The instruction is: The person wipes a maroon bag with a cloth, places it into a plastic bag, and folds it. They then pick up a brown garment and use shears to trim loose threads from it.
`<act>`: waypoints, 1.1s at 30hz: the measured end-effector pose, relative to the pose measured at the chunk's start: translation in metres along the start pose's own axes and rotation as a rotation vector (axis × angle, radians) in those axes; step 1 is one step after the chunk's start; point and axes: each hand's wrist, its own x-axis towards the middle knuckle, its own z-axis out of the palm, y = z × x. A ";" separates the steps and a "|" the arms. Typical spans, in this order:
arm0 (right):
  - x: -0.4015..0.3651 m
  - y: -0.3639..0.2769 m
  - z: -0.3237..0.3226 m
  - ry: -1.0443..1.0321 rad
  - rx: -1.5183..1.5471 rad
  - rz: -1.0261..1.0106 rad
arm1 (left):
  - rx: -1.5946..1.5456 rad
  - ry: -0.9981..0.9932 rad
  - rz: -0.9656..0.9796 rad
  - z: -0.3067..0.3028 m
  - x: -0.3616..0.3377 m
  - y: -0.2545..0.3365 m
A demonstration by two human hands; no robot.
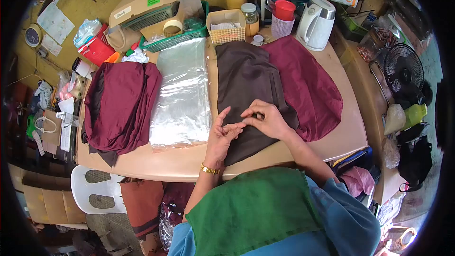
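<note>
My left hand (222,137) is raised over a dark brown folded cloth (244,78), with one finger pointing up and others stretched toward my right hand. My right hand (268,120) is closed in a pinch, its fingertips meeting or nearly meeting the left fingertips. Anything between those fingertips is too small to make out. The brown cloth lies flat on the table under both hands, with a slit or seam line on its right half. Against its right side rests a maroon cloth (310,90), partly overlapped by it.
Left of the brown cloth lie a stack of clear plastic bags (182,95) and a pile of maroon cloth (121,106). Along the back of the table (142,163) stand a white kettle (316,23), a red cup (285,10), a jar (250,16) and a green basket (177,41).
</note>
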 end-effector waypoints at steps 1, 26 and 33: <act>-0.003 -0.004 0.000 -0.001 0.001 0.000 | -0.022 0.017 0.033 0.003 -0.002 0.004; -0.007 0.049 0.016 0.330 0.139 0.129 | 1.553 -0.028 0.551 0.011 -0.021 -0.006; -0.012 0.041 0.018 0.184 -0.210 -0.013 | 1.260 -0.010 0.222 0.007 0.001 0.007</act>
